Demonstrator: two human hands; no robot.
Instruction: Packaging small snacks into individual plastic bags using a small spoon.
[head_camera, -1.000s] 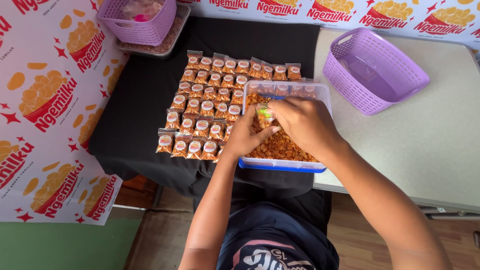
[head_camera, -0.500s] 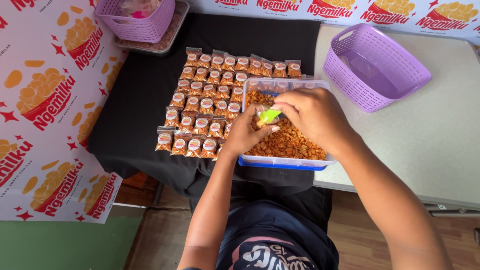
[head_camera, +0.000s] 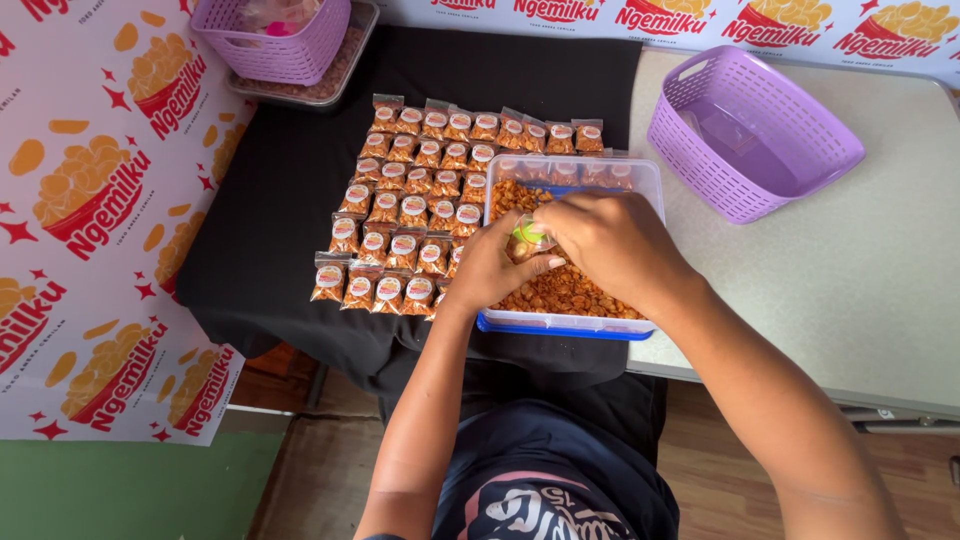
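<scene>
A black cloth (head_camera: 280, 200) covers the left part of the work surface, with a pale grey table top (head_camera: 860, 290) to its right. On the grey top, well apart from the hands, lies an empty lilac plastic basket (head_camera: 752, 135), its long axis running from upper left to lower right. A second lilac basket (head_camera: 272, 38) sits at the upper left, cut off by the frame edge, its contents too blurred to tell. Rows of small filled snack packets (head_camera: 420, 200) lie flat on the cloth, labels up.

Just right of them stands a clear rectangular container with a blue base (head_camera: 570, 250), long axis toward the person, part-filled with orange-brown snack pieces (head_camera: 570, 290).

Both hands meet over the container. The left hand (head_camera: 490, 268) is closed on a small clear packet (head_camera: 528, 238) with a green mark, mouth apparently upward; most of it is hidden. The right hand (head_camera: 610, 245) curls over it, fingertips pinched; what they grip cannot be made out.
</scene>
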